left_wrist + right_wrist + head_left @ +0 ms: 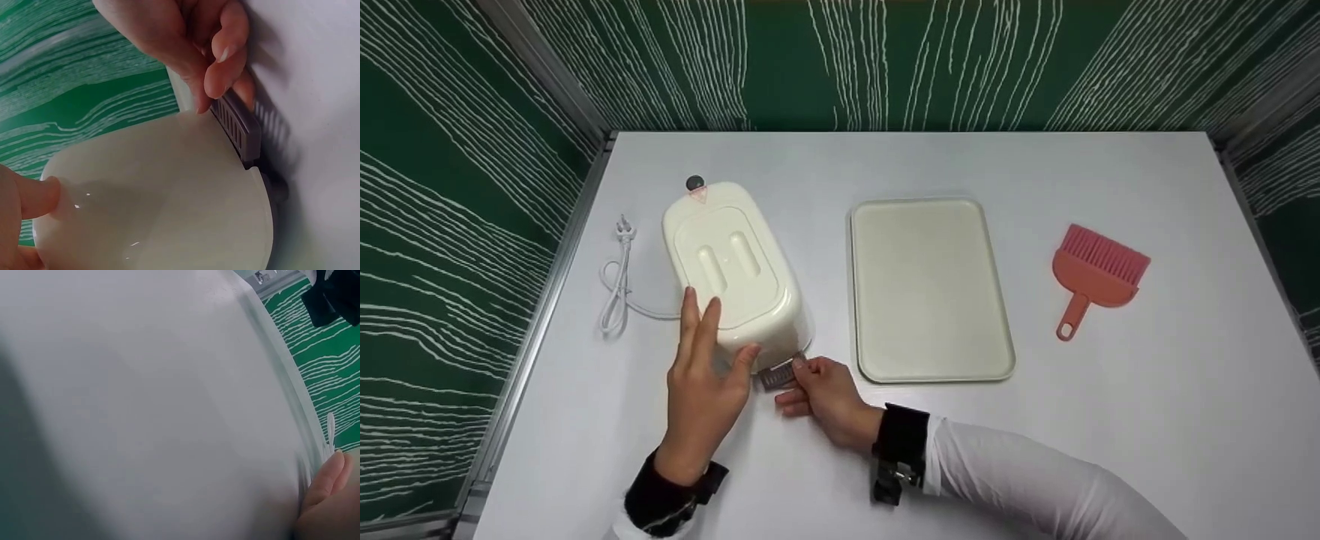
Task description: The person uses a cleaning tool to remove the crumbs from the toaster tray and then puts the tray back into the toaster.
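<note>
A cream toaster [725, 281] with a closed lid stands on the left of the table. My left hand [701, 397] rests on its near left corner, fingers straight and thumb on the near end. At the base of that end, a dark grey slotted crumb tray [777, 376] sticks out partway. My right hand [831, 397] pinches its outer edge between thumb and fingers. In the left wrist view the crumb tray [239, 126] shows under the right fingertips; its inner part is hidden inside the toaster. The right wrist view shows mostly blurred tabletop.
A white power cord with its plug [622, 247] lies left of the toaster. To its right is a pale rectangular tray [930, 292]. Farther right lies an orange dustpan [1080, 289] with a pink brush [1104, 255]. Walls with white streaks on green border the table [1185, 420].
</note>
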Tool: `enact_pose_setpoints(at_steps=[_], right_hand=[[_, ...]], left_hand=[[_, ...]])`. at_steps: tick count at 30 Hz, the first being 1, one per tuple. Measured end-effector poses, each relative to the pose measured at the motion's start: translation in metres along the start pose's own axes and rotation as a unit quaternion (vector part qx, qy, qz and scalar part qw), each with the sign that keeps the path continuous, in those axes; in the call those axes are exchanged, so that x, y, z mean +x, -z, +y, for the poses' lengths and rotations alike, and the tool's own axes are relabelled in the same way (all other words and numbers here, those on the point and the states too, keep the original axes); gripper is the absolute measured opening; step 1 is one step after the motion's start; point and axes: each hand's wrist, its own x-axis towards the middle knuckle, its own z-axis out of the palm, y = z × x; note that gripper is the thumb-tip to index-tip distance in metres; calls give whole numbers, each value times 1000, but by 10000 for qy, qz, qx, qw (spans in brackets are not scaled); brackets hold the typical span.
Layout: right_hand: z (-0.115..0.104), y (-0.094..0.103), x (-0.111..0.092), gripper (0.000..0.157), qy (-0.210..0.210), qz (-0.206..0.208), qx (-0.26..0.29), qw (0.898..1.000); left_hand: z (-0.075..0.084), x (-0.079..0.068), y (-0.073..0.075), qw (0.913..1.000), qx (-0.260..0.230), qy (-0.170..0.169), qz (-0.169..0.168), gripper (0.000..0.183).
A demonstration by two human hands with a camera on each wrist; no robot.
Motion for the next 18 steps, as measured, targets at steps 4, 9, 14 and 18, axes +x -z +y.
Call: enact_pose_setpoints(at_steps=[4,9,14,18], right_hand=[[2,5,-7,12,-5,-46,50,10000],[3,7,-13,9,10,-113,-2,9999],[2,11,-16,13,19,-244,-207,9995],[2,15,-19,16,-85,-332,-210,9992]], left_hand=[[0,0,-1,10000,2,-55,13,77],[0,0,-1,9999,22,-132,68,76],[0,0,-1,9999,24,-88,64,77],[0,-1,-2,10000,25,-69,46,78]])
